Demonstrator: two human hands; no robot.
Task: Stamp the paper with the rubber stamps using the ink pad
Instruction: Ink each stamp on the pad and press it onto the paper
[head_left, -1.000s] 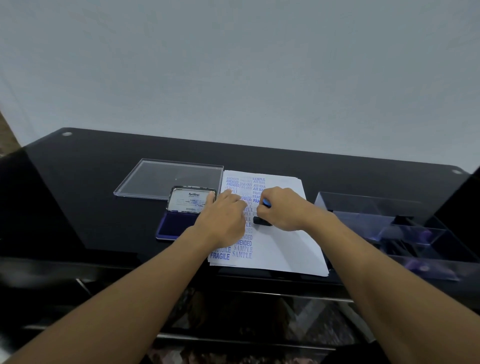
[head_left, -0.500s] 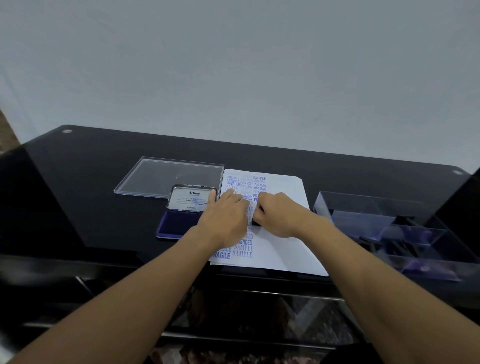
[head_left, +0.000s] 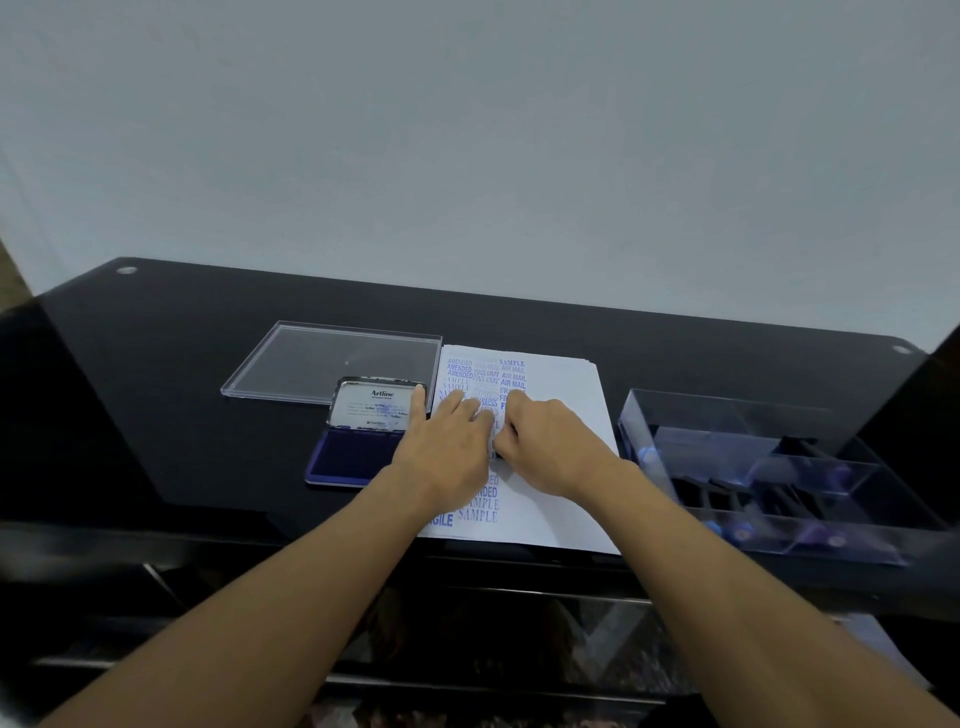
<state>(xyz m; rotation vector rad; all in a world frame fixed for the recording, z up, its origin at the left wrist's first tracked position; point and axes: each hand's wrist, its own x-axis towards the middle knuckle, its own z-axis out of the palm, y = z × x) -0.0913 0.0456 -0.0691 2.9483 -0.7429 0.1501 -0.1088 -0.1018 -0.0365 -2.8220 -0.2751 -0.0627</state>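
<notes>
The rubber stamp is almost wholly hidden under the right hand, whose fingers curl down around it and press it onto the paper; only a dark sliver of it shows at the hand's left edge. The left hand lies just beside it, fingers spread flat on the sheet, thumb reaching over the left edge toward the ink pad. The paper sits in the middle of the black table, its near edge close to the table's near edge. Its left half is crowded with blue prints reading AMENDED, SAMPLE, AIR MAIL, FAX OUT and, nearest, a word ending in "GILE"; its right half is bare white, with open room there. The ink pad lies just left of the paper, open, its dark blue pad near and its raised lid far, the lid marked "Artline"; smaller print below cannot be read. Beyond it rests a clear flat lid, its right edge near the paper's far left corner. Right of the paper stands a clear divided tray holding dark stamps with bluish tops, blurred. The table's left stretch is open.
</notes>
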